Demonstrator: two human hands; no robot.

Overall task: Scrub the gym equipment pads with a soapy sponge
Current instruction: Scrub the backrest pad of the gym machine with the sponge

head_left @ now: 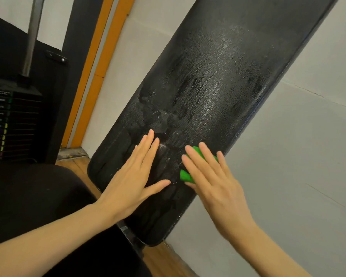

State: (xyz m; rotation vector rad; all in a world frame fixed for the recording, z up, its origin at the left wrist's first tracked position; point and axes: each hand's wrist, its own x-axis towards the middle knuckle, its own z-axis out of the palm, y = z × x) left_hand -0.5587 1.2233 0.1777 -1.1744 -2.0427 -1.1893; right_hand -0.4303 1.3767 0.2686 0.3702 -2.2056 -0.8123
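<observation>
A long black back pad [218, 76] slants from lower left to upper right, its textured skin wet with soapy streaks. My right hand [212, 176] presses a green sponge [185, 175] flat against the pad's lower part, near its right edge; most of the sponge is hidden under my fingers. My left hand [136, 172] lies flat on the pad just left of the sponge, fingers apart, holding nothing.
A black seat pad [38, 196] fills the lower left. A weight stack [10, 120] with a steel guide rod [31, 37] stands at the left. Behind the pad is a grey wall [308, 156] with orange trim [96, 72]. Wooden floor [160, 260] shows below.
</observation>
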